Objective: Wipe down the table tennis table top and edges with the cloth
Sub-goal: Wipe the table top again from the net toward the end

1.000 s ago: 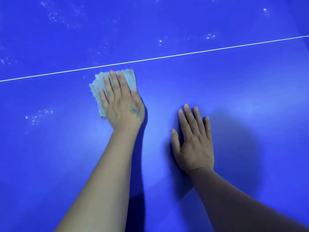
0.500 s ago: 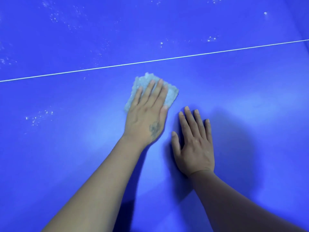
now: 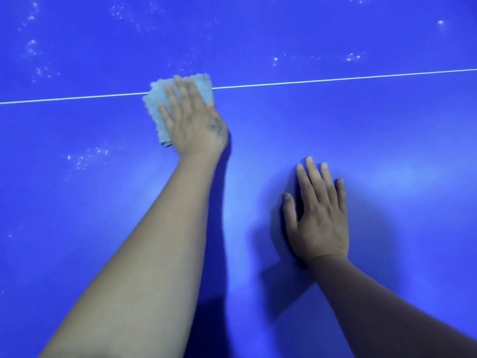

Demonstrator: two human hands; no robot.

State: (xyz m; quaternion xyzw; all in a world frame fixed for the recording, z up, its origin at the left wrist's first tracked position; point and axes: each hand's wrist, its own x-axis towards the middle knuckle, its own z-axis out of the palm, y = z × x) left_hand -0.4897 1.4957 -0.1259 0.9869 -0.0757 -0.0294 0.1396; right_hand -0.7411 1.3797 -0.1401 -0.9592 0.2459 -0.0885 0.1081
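The blue table tennis table top (image 3: 361, 130) fills the whole view. A thin white line (image 3: 335, 80) crosses it from left to right. My left hand (image 3: 192, 120) lies flat with straight fingers on a folded pale blue cloth (image 3: 154, 104), pressing it onto the table right over the white line. Much of the cloth is hidden under the hand. My right hand (image 3: 318, 215) rests flat on the bare table to the lower right, fingers spread, holding nothing.
White specks of dust or droplets lie on the table beyond the line (image 3: 353, 57) and at the upper left (image 3: 33, 47). Another patch of specks (image 3: 87, 157) sits left of my left forearm. No table edge shows.
My left hand slid the cloth right, then back left and farther away, onto the white line. My right hand has stayed in place on the table.
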